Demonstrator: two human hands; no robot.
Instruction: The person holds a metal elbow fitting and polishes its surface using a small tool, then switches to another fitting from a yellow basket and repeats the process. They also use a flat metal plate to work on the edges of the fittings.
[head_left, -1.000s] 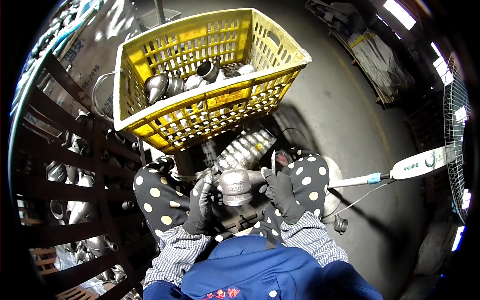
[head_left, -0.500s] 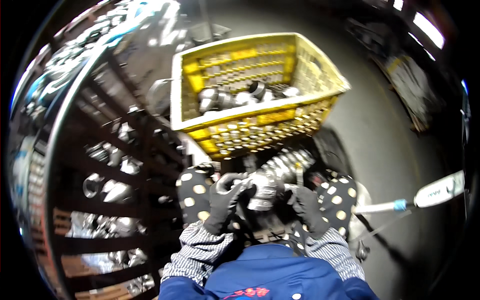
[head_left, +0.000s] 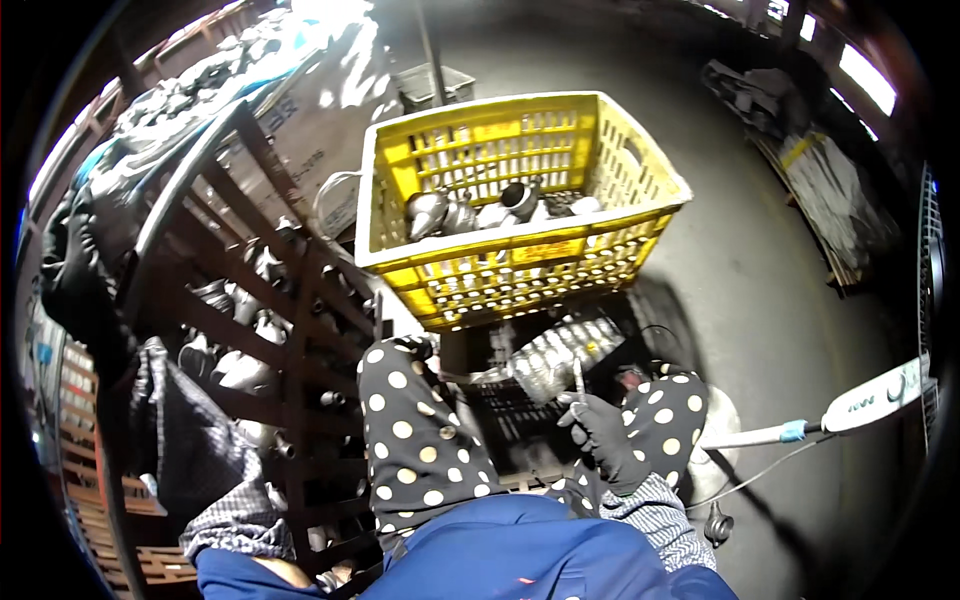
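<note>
My left hand (head_left: 85, 275), in a black glove, is stretched far out to the left beside the top rail of a slatted rack (head_left: 180, 190). Whether its dark fingers hold anything is hard to make out. Between my knees, my right hand (head_left: 608, 440), gloved too, is closed round a thin pale stick-like tool (head_left: 580, 378) that points up from its fingers. Just beyond that tool lies a shiny, ribbed, silvery bundle (head_left: 545, 362) over a dark crate (head_left: 510, 430). Beyond my knees stands a yellow plastic crate (head_left: 530, 248) with several metal pipe fittings (head_left: 450, 212) in it.
More metal fittings (head_left: 245, 370) sit behind the rack's slats. At the right, a white device on a pole (head_left: 870, 400) reaches in near my knee, with a cable beneath. Farther right, a pallet carries pale sacks (head_left: 830, 185). A grey bin (head_left: 440, 85) stands behind the yellow crate.
My left hand has swung from my lap out to the left rack. The shiny metal fitting between my hands has gone from there. My right hand stays near my right knee with the tool.
</note>
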